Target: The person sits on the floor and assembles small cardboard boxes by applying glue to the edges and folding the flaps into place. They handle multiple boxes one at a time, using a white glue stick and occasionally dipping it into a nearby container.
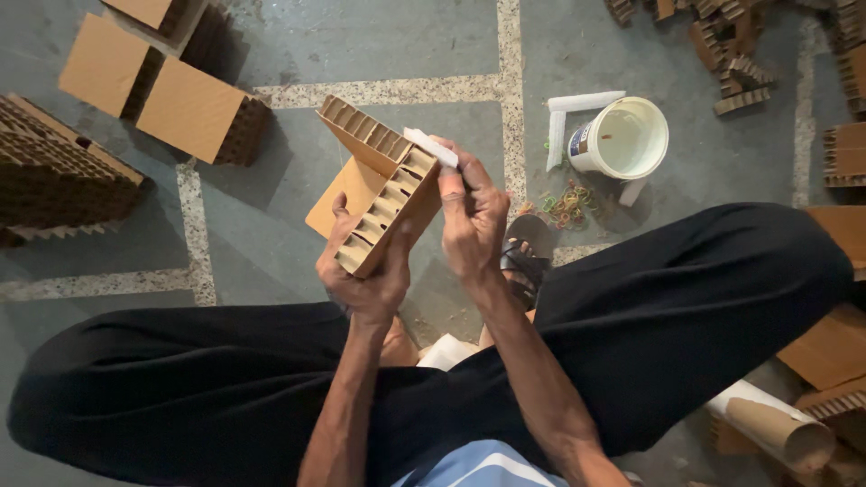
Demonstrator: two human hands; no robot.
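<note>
**A:** Below you, biggest item first: grey floor (379,36) with pale speckled strips crossing it. You sit over it, black trousers (686,298) filling the lower half of the view.

**B:** Stock around me?

**A:** Dark stack of corrugated pieces (54,176) at far left. Two flat-topped cardboard blocks (158,86) above it, upper left. More loose corrugated scraps (722,45) along the top right. A cardboard tube (780,433) lies at lower right by your knee.

**B:** And the bucket?

**A:** White bucket (622,140) on the floor, upper right of your hands, well apart from them. White strips lean at its left and lower right. A small heap of coloured rubber bands (566,206) lies just below it, near your sandal (528,257).

**B:** Workpiece?

**A:** Corrugated cardboard piece (383,194), two thick slabs meeting in an L, held up in mid-air at frame centre, above the floor. Open flutes face you.

**B:** Grips?

**A:** Your left hand (365,271) is closed around the lower end of the piece, thumb on one side, fingers on the other. Your right hand (474,216) pinches a small white pad (431,146) and presses it on the top corner of the piece.
</note>
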